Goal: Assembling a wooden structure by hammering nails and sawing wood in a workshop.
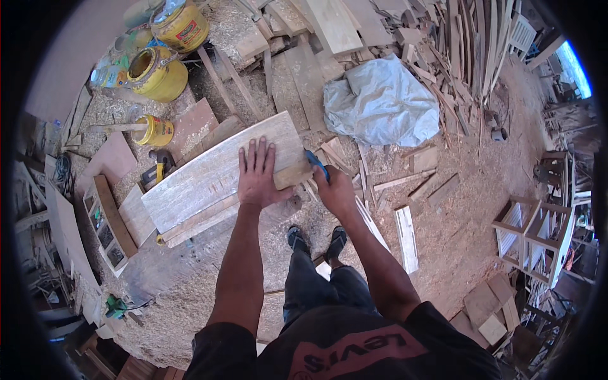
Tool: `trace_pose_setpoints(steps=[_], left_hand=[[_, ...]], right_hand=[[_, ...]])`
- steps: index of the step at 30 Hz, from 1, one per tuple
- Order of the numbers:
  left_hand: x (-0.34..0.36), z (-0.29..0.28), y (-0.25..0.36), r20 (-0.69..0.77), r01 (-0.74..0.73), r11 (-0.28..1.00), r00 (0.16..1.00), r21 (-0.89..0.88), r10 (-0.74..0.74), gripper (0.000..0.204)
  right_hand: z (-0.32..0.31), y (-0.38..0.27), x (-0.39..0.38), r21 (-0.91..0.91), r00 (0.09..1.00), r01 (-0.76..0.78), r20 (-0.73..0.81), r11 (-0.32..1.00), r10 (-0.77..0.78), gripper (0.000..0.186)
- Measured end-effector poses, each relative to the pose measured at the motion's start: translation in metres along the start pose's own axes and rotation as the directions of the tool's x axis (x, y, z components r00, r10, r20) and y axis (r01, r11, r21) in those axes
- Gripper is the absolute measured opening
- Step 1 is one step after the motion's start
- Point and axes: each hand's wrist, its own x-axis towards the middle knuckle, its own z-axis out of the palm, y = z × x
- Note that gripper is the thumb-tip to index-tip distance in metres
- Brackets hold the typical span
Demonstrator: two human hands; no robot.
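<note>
A wide, pale wooden board (202, 171) lies tilted across the middle, on top of other planks (212, 218). My left hand (256, 171) presses flat on it, fingers spread. Its thumb reaches to a short, yellowish wood piece (294, 174) near the board's right end. Just beyond that end, my right hand (334, 190) is closed round a blue tool (316, 163). Only part of the tool shows, so its kind is unclear. A yellow-and-black hand tool (161, 166) rests behind the board's left half.
Yellow buckets (158, 75) and a smaller yellow tub (154, 130) stand at the far left. A grey plastic sheet (380, 101) covers something beyond my right hand. Wood offcuts and shavings surround me. A wooden frame (535, 234) stands on the right; long strips (468, 44) lean at the back.
</note>
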Motion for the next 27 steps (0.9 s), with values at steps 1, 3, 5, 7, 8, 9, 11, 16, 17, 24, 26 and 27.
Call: trace_pose_setpoints(steps=[1, 3, 5, 7, 8, 9, 11, 16, 17, 24, 26, 27], left_hand=[[-0.009, 0.001, -0.008, 0.013, 0.008, 1.0, 1.0, 0.005, -0.008, 0.126], [-0.024, 0.001, -0.027, -0.032, 0.036, 0.999, 0.999, 0.038, -0.035, 0.126], [-0.028, -0.001, -0.024, -0.052, 0.026, 1.0, 0.998, 0.015, -0.025, 0.125], [-0.02, 0.0, -0.025, -0.092, 0.003, 1.0, 0.996, 0.009, -0.002, 0.125], [-0.024, 0.0, -0.022, -0.07, 0.013, 1.0, 0.997, 0.007, -0.013, 0.125], [-0.026, -0.001, -0.023, -0.047, 0.026, 1.0, 0.999, 0.007, -0.026, 0.125], [-0.005, -0.003, -0.005, -0.055, -0.009, 1.0, 0.998, -0.008, 0.009, 0.125], [-0.005, -0.001, -0.016, -0.082, 0.001, 1.0, 0.997, 0.016, 0.0, 0.124], [-0.014, 0.0, -0.02, -0.076, 0.008, 1.0, 0.997, 0.015, -0.007, 0.124], [-0.021, -0.005, -0.019, -0.035, 0.027, 1.0, 0.999, 0.006, -0.027, 0.122], [-0.009, -0.004, -0.003, -0.037, 0.005, 1.0, 0.999, -0.016, -0.006, 0.123], [-0.001, -0.003, 0.005, -0.037, -0.006, 1.0, 0.999, -0.014, 0.005, 0.123]], right_hand=[[0.005, -0.007, -0.006, 0.036, 1.0, 0.01, 0.021, 0.999, -0.011, 0.04], [-0.03, -0.015, -0.076, 0.018, 0.987, -0.13, 0.098, 0.991, 0.127, 0.037], [-0.086, -0.009, -0.146, 0.075, 0.964, -0.229, 0.156, 0.971, 0.215, 0.035], [-0.108, -0.019, -0.183, 0.081, 0.942, -0.318, 0.142, 0.945, 0.304, 0.037], [-0.095, -0.013, -0.172, 0.086, 0.943, -0.313, 0.142, 0.946, 0.3, 0.037], [-0.07, -0.002, -0.148, 0.067, 0.958, -0.266, 0.127, 0.962, 0.256, 0.037], [-0.018, 0.04, -0.08, -0.079, 0.995, -0.098, -0.04, 0.992, 0.095, 0.039], [0.002, -0.012, -0.013, 0.015, 0.998, -0.036, 0.049, 0.999, 0.035, 0.038], [-0.01, 0.0, -0.059, 0.003, 1.0, -0.018, 0.014, 1.0, 0.018, 0.037], [-0.067, 0.002, -0.135, 0.001, 0.96, -0.241, 0.147, 0.971, 0.238, 0.035], [-0.014, 0.013, -0.049, 0.033, 0.991, -0.136, 0.016, 0.99, 0.136, 0.037], [-0.001, 0.007, -0.008, -0.046, 0.998, 0.022, -0.054, 0.999, -0.024, 0.038]])
